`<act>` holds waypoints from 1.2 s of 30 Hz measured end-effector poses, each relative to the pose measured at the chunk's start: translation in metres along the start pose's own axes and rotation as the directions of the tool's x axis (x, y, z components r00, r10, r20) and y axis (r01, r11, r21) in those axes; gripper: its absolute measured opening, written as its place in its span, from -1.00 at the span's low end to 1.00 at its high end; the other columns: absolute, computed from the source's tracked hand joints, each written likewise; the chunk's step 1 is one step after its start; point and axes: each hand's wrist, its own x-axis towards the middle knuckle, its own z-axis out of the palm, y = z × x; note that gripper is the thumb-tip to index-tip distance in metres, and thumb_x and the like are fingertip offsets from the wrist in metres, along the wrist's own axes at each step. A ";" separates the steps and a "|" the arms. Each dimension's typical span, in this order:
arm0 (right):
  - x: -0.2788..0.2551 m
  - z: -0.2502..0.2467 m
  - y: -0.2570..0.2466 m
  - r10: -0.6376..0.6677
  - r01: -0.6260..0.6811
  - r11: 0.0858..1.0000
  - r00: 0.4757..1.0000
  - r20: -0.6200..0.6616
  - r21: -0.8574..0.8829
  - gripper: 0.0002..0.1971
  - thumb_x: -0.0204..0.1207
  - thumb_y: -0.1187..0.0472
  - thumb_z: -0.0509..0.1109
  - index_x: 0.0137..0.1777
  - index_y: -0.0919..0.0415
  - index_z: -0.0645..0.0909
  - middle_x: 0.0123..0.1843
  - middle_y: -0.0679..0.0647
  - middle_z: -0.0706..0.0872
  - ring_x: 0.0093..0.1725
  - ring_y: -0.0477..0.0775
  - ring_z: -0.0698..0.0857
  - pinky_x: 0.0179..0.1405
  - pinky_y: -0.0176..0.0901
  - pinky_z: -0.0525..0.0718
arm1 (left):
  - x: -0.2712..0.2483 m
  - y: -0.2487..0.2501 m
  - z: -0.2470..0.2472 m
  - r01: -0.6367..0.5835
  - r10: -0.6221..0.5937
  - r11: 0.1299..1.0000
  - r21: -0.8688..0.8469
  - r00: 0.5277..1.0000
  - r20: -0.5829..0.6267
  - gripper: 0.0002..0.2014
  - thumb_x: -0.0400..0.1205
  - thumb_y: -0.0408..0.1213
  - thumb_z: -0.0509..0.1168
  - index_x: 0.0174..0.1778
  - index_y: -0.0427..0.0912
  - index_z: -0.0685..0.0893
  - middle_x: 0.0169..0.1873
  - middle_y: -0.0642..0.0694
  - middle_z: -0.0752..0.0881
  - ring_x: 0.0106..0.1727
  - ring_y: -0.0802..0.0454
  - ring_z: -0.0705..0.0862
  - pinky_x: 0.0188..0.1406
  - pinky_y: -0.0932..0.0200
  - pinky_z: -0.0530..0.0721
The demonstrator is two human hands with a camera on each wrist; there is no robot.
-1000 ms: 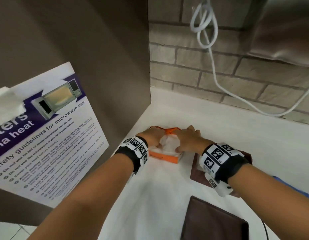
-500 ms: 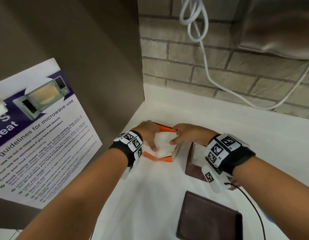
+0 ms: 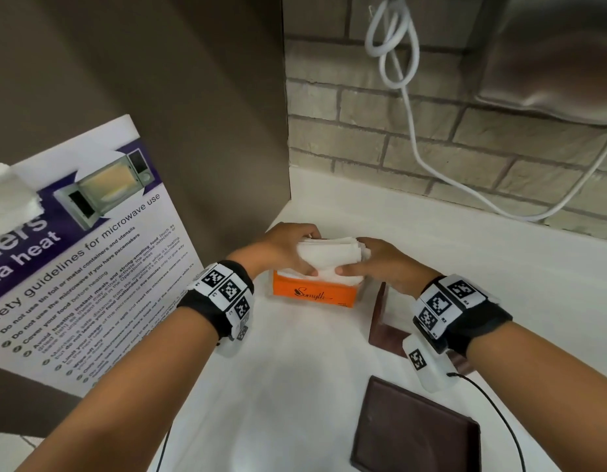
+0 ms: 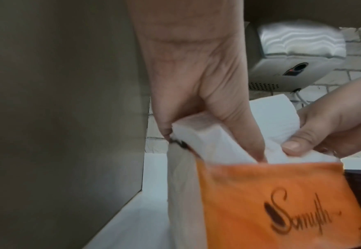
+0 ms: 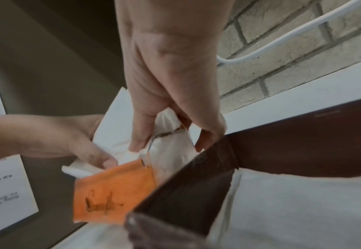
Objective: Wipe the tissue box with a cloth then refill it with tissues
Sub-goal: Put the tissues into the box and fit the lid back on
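Two hands (image 3: 285, 248) (image 3: 380, 264), one tissue stack (image 3: 329, 255)

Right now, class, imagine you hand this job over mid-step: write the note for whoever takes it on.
Left hand: grips the left end of the white folded tissue stack.
Right hand: pinches the stack's right end.
The stack is partly out of the orange plastic tissue pack, which stands on the white counter. The dark brown tissue box sits open just right of the pack, something white inside. A flat dark brown panel, perhaps its lid, lies nearer.
Done: tissues gripped. Wiping: cannot tell.
Left: move the stack into the box, close it.
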 end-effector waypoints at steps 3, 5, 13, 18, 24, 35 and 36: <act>0.000 0.004 0.004 0.003 -0.009 0.999 0.993 -0.114 -0.049 -0.34 0.28 0.19 0.68 0.39 0.21 0.55 0.30 0.05 0.67 0.30 0.11 0.64 0.34 0.05 0.62 | -0.003 -0.007 -0.002 0.018 -0.017 0.991 0.130 1.000 -0.009 -0.50 0.27 -0.09 0.58 0.12 0.15 0.61 -0.03 -0.01 0.61 0.01 -0.02 0.61 -0.11 0.09 0.63; -0.001 0.006 0.007 -0.010 -0.001 0.997 0.989 -0.146 -0.076 -0.25 0.23 0.08 0.70 0.42 0.19 0.52 0.37 0.09 0.65 0.36 0.15 0.60 0.37 0.10 0.59 | -0.007 -0.009 -0.005 0.023 -0.016 0.974 0.224 0.999 -0.031 -0.57 0.30 -0.03 0.55 0.07 0.07 0.65 -0.16 0.03 0.54 0.01 -0.04 0.53 -0.22 0.18 0.47; -0.015 0.004 -0.003 -0.094 0.136 0.979 0.962 -0.257 0.153 -0.55 0.33 0.23 0.65 0.20 0.18 0.62 0.20 0.16 0.75 0.24 0.22 0.70 0.27 0.15 0.67 | -0.022 -0.019 -0.023 0.001 -0.051 0.967 -0.255 0.980 -0.191 -0.56 0.32 -0.19 0.64 0.11 -0.10 0.74 0.02 -0.02 0.81 0.09 0.03 0.77 0.11 0.08 0.72; -0.021 -0.002 -0.013 -0.127 0.203 0.919 0.964 -0.235 0.337 -0.46 0.36 0.28 0.62 0.35 0.13 0.59 0.26 0.08 0.76 0.26 0.09 0.72 0.33 0.14 0.65 | -0.038 -0.012 -0.030 -0.120 -0.018 0.823 -0.556 0.972 -0.235 -0.50 0.42 -0.30 0.59 0.29 -0.07 0.68 0.15 0.05 0.80 0.19 0.11 0.77 0.27 0.03 0.69; -0.035 -0.007 -0.025 -0.154 0.223 0.875 0.970 -0.189 0.430 -0.49 0.45 0.15 0.54 0.40 0.11 0.57 0.29 0.04 0.76 0.27 0.05 0.73 0.36 0.12 0.63 | -0.048 0.004 -0.025 -0.165 -0.003 0.729 -0.664 0.970 -0.244 -0.40 0.48 -0.02 0.50 0.44 -0.04 0.55 0.29 0.03 0.73 0.30 0.06 0.71 0.36 -0.11 0.63; -0.086 -0.022 -0.024 -0.007 0.202 0.829 0.936 -0.352 0.521 -0.39 0.56 -0.20 0.32 0.55 0.01 0.34 0.35 -0.02 0.67 0.28 0.05 0.69 0.35 0.13 0.63 | -0.052 0.072 0.018 -0.113 -0.105 0.394 -0.912 0.980 -0.167 -0.46 0.65 0.06 0.29 0.52 0.04 0.35 0.26 0.02 0.73 0.21 0.04 0.76 0.24 -0.05 0.72; -0.092 -0.024 -0.022 0.008 0.196 0.829 0.932 -0.361 0.524 -0.37 0.54 -0.21 0.33 0.55 0.00 0.32 0.36 -0.03 0.66 0.28 0.05 0.68 0.35 0.13 0.63 | -0.052 0.076 0.023 -0.102 -0.097 0.381 -0.919 0.984 -0.149 -0.47 0.63 0.02 0.33 0.49 0.04 0.35 0.28 0.00 0.71 0.23 0.02 0.75 0.22 -0.03 0.73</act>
